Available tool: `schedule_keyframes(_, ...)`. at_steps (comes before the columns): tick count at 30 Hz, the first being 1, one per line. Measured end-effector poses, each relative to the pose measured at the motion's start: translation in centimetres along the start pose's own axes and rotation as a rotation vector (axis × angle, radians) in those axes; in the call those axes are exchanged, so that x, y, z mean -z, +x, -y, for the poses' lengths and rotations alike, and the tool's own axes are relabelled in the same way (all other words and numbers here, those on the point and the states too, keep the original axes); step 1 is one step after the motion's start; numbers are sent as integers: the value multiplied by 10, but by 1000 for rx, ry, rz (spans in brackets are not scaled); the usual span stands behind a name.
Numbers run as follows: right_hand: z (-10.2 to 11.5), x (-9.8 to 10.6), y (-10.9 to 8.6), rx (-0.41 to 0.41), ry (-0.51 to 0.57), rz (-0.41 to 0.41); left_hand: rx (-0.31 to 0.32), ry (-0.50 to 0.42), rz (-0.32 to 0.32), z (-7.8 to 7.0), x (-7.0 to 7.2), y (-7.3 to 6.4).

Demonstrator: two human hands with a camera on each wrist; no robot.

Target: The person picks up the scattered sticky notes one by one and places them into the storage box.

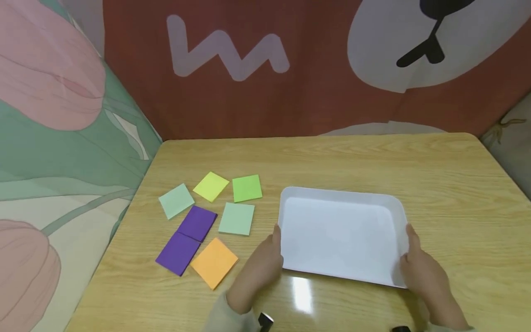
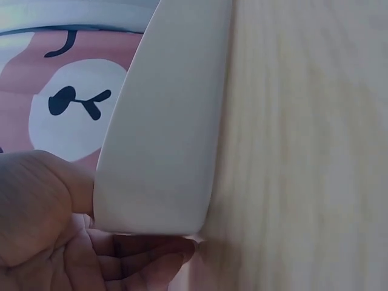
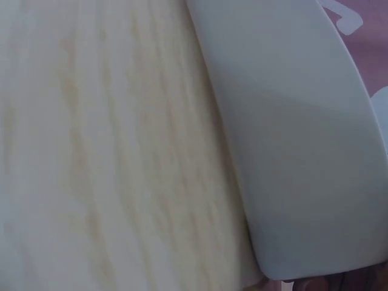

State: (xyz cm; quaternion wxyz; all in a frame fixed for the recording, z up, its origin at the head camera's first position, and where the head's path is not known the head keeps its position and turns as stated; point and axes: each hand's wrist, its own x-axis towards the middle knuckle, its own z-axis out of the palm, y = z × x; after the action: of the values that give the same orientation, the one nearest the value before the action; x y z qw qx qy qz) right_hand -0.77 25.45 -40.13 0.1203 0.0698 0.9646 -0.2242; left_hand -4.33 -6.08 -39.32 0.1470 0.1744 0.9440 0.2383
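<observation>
A white rectangular tray with raised walls is at the centre right of the table in the head view, turned slightly. My left hand grips its left end. The left wrist view shows the thumb at the rim and the fingers against the outside of the end wall. On the tray's right end, my right hand holds the wall. Only the outer side of the tray and a bit of the fingers at the bottom edge show in the right wrist view.
On the wooden table, left of the tray, lie purple squares, an orange square, pale green squares, a yellow square and a bright green square. A brown patterned cloth hangs behind.
</observation>
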Motion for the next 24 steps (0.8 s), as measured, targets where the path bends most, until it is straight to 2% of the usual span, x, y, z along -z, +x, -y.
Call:
schedule_keyframes(2, 1, -1, -1, 8, 2, -1, 15, -35, 8, 4, 1, -5)
schedule_keyframes(5, 4, -2, -2, 24, -3, -10, -10, -74, -18, 14, 4, -15)
schedule_keyframes(9, 7, -2, -2, 35, -10, -17, -58, -94, -106, 27, 9, -32)
schedule_keyframes(11, 8, -2, -2, 38, -14, -18, -46, -90, -162, 33, 11, -41)
schedule_keyframes(17, 11, -1, -2, 37, -23, -26, 123, -105, -292, 54, 15, -64)
schedule_keyframes(20, 12, -1, -3, 39, -21, -23, 190, -65, -314, 65, 19, -70)
schedule_keyframes(24, 13, -3, -1, 38, -15, -22, 237, -16, -301, 77, 26, -74)
